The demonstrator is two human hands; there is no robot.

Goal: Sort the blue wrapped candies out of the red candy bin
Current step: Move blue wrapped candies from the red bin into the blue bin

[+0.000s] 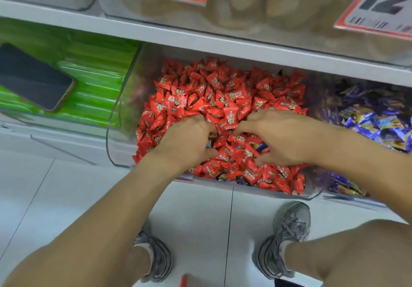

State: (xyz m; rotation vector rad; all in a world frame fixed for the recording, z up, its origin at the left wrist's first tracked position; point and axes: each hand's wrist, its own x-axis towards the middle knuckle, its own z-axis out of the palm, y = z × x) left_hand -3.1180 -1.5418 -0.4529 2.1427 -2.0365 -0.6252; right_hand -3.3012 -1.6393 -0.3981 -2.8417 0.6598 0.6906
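**Hands dig for blue strays in a bin of red**

Bare knees and a pair of grey sneakers (287,240) frame the bottom of the scene on a pale tiled floor, where a shopper crouches before a low shelf, both forearms reaching up into the clear red candy bin (120,112).

Both hands work the front half of the heap. Left hand (189,139) is curled palm down, its fingertips buried among red candies (223,90); something small and dark shows at its fingers, though whether it is pinched there cannot be told. Right hand (283,137) is spread loose, fingers hooked into the pile, gripping nothing that can be made out.

A blue wrapped candy (259,146) peeks out just left of the right hand's fingers, between the two hands and a little toward the bin's front. It is dark blue with a touch of gold, mostly covered by red wrappers, so its long axis cannot be read. By position the right hand is the nearer and looks the likelier to take it. More blue and gold wrappers (225,177) show low against the front wall, nearer the crouching figure than either hand.

Next door on the right sits the blue candy bin (374,126), within reach of the right arm. To the left, a phone (33,79) lies face up on green packets (93,81).
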